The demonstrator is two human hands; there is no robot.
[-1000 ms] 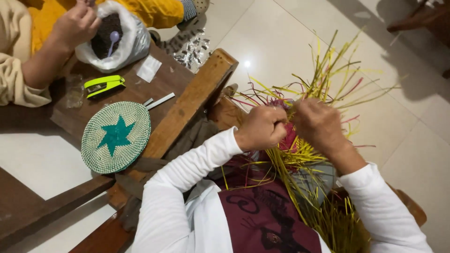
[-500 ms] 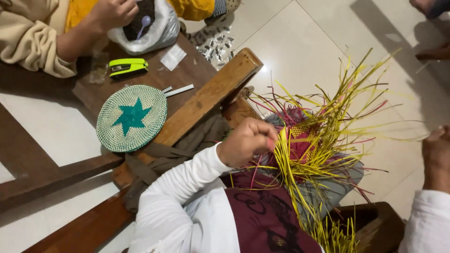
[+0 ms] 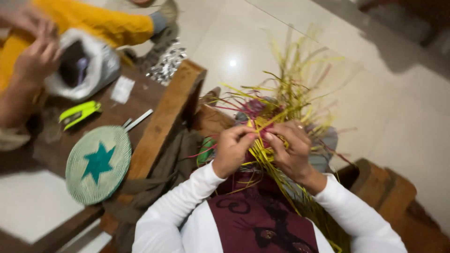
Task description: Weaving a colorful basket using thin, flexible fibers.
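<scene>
Now both hands work a bundle of yellow and pink weaving strips over the lap.

Left hand (image 3: 232, 152) and right hand (image 3: 290, 150) meet at the middle of the weaving strips (image 3: 286, 100) — each grip is closed, pinching yellow strands between fingertips, and the loose ends fan upward above the pale tiled floor (image 3: 393, 107). On the wooden counter (image 3: 164, 117) to the left, a round woven mat with a teal star (image 3: 98, 164) lies near the front edge, a lime-green stapler (image 3: 78, 114) sits further back, and a white bag (image 3: 86, 65) stands at the far edge — another person's hand (image 3: 37, 56) rests on its rim.
</scene>
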